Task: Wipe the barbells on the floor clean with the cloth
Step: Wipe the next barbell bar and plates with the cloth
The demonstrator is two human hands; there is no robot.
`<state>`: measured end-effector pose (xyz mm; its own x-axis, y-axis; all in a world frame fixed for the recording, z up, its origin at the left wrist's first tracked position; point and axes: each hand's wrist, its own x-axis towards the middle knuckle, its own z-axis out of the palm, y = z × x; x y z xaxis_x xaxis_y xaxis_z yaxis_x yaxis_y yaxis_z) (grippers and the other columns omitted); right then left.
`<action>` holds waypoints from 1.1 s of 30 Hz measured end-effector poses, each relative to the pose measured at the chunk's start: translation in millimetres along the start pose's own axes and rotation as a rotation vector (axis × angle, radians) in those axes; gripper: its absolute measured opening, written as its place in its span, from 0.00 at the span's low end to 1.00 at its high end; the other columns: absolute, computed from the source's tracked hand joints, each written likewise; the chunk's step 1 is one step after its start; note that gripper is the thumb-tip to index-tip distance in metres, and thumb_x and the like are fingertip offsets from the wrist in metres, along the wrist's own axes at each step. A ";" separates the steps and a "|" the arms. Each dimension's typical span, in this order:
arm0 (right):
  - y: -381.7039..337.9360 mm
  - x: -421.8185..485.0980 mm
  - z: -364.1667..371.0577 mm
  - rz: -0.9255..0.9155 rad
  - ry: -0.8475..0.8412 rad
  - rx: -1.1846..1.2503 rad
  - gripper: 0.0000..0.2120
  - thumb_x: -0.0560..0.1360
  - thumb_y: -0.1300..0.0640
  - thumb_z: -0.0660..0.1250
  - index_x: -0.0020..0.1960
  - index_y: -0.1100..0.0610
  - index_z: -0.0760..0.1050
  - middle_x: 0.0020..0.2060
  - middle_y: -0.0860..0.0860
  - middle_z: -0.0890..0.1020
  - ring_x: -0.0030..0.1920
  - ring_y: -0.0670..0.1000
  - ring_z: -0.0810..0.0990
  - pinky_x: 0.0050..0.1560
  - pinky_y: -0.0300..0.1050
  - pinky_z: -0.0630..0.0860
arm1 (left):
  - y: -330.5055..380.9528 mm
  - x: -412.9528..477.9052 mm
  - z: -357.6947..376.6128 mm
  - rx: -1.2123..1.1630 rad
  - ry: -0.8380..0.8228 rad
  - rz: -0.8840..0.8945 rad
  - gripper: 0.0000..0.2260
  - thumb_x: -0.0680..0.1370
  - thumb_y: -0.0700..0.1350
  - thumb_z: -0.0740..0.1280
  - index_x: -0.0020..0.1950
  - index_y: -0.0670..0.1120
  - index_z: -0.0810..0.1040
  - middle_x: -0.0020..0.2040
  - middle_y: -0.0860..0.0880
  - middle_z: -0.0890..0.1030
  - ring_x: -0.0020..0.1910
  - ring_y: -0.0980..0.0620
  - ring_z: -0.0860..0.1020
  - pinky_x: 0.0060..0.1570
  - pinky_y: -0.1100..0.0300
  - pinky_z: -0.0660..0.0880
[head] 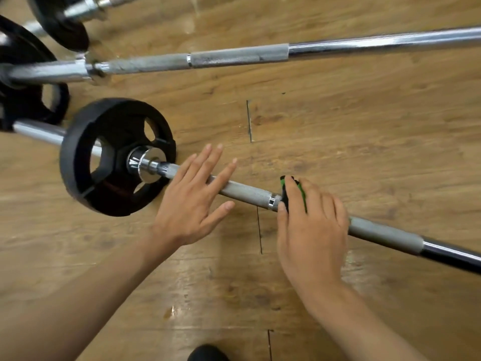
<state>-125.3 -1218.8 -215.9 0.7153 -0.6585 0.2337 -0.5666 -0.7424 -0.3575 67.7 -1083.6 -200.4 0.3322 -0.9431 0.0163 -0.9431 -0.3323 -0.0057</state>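
— Green-black cloth [291, 194]: where is it held?
— Clamped on the near barbell [247, 192], on the floor [364, 126], by the right hand [312, 230], fingers curled.
— The left hand [191, 201]?
— Laid flat on that barbell, fingers spread.

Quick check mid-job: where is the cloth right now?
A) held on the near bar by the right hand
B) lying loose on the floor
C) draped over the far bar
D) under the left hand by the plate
A: the right hand grips the green and black cloth against the near barbell, while the left hand lies flat on the bar, closer to the plate.
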 end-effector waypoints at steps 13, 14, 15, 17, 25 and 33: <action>-27.4 22.4 27.1 -0.097 0.065 0.020 0.18 0.85 0.52 0.60 0.72 0.57 0.75 0.61 0.56 0.81 0.55 0.60 0.78 0.56 0.54 0.70 | -142.8 -5.6 -109.6 0.446 -0.129 -0.058 0.37 0.82 0.70 0.48 0.82 0.48 0.65 0.84 0.38 0.59 0.84 0.38 0.53 0.82 0.37 0.47; -26.6 22.1 27.0 -0.091 0.074 0.032 0.18 0.85 0.53 0.61 0.71 0.57 0.76 0.59 0.56 0.81 0.54 0.60 0.78 0.55 0.55 0.70 | -153.8 -2.7 -111.1 0.424 -0.156 -0.047 0.38 0.82 0.71 0.47 0.83 0.48 0.65 0.84 0.38 0.58 0.84 0.38 0.53 0.82 0.37 0.48; -27.0 22.8 27.2 -0.074 0.088 0.045 0.17 0.84 0.53 0.61 0.70 0.57 0.77 0.57 0.56 0.82 0.53 0.60 0.78 0.55 0.55 0.70 | -162.4 -0.3 -110.6 0.381 -0.177 -0.037 0.38 0.82 0.71 0.47 0.83 0.48 0.65 0.84 0.38 0.58 0.84 0.37 0.53 0.82 0.38 0.50; -30.1 25.0 28.4 -0.033 0.106 0.065 0.17 0.82 0.53 0.62 0.68 0.57 0.79 0.54 0.56 0.82 0.51 0.61 0.78 0.54 0.55 0.69 | -172.4 1.7 -105.3 0.277 -0.180 -0.017 0.39 0.81 0.72 0.50 0.82 0.47 0.66 0.84 0.38 0.57 0.84 0.37 0.53 0.81 0.38 0.53; -61.3 35.1 29.6 0.078 0.059 0.069 0.15 0.80 0.54 0.61 0.63 0.57 0.79 0.51 0.56 0.82 0.50 0.62 0.77 0.55 0.56 0.67 | -170.8 -11.2 -97.6 0.151 -0.088 0.002 0.40 0.81 0.71 0.54 0.82 0.44 0.66 0.83 0.34 0.59 0.82 0.35 0.58 0.80 0.37 0.57; -55.1 21.4 23.9 -0.017 -0.019 0.042 0.18 0.81 0.52 0.63 0.68 0.56 0.79 0.59 0.56 0.82 0.57 0.60 0.78 0.60 0.56 0.69 | -184.0 13.5 -123.6 0.164 -0.286 0.136 0.41 0.80 0.73 0.49 0.82 0.46 0.66 0.68 0.36 0.73 0.60 0.35 0.73 0.58 0.40 0.71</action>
<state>-69.0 -1189.0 -212.9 0.7329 -0.6428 0.2229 -0.5368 -0.7476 -0.3911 244.4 -1033.6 -75.6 0.2154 -0.9367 -0.2759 -0.9723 -0.1795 -0.1498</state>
